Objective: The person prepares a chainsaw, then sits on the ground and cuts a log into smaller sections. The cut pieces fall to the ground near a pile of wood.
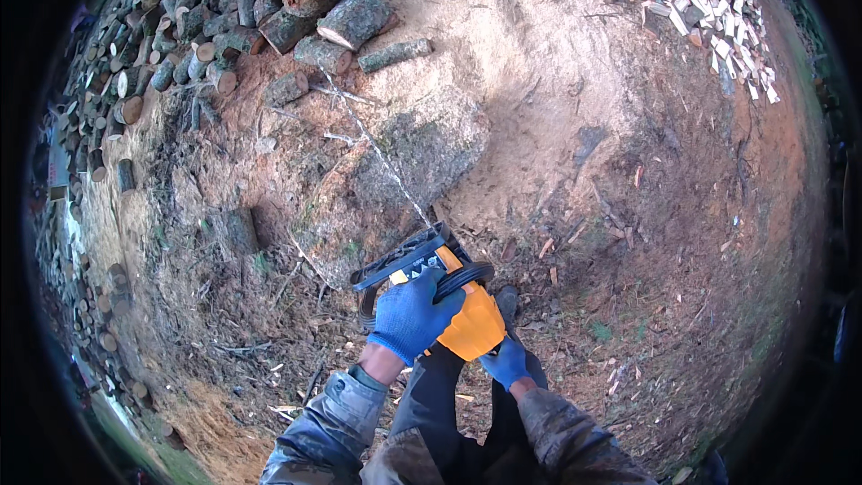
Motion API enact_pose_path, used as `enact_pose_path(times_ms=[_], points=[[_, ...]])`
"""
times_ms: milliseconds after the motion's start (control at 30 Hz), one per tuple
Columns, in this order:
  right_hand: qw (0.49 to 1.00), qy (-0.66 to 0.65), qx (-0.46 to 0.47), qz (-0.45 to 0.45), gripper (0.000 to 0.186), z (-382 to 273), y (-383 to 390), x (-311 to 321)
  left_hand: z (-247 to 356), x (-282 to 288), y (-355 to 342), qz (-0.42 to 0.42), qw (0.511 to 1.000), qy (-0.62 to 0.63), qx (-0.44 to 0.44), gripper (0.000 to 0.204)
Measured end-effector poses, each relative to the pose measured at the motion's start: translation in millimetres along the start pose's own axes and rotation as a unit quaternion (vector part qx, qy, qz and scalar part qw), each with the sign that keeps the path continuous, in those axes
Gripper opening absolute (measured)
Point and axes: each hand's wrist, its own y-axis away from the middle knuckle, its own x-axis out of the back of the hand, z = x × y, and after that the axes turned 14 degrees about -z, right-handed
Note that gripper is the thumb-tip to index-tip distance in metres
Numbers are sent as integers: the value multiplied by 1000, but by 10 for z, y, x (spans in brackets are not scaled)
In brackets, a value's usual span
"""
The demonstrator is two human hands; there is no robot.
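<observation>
And there's the orange-and-black chainsaw (473,327), low at six o'clock, thin metal bar (386,163) pointing to eleven! The blue-gloved left hand (413,314) has its grip closed round the curved black handle (467,276); the blue-gloved right hand (507,362) meets the rear, fingers hidden, so I can't tell that grip. Round bark-covered logs (190,23) pile up at ten o'clock

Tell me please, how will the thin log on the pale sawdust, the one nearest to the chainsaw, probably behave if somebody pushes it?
The thin log would likely roll if pushed sideways, being roundish and lying on its length, though the loose-looking sawdust may slow it. It should stay stiff, as it looks like solid wood. Rough-barked, it probably is not very slippery.
</observation>
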Motion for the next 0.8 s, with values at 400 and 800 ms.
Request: enact_pose_path(times_ms=[400,800], points=[[994,-39,-64,-76,47,613,-460,264,158,-512,-639,20,999,-48,-1,49],[996,-13,7,-91,45,1707,-877,1001,541,-1463,-1207,100,994,-30,42,54]])
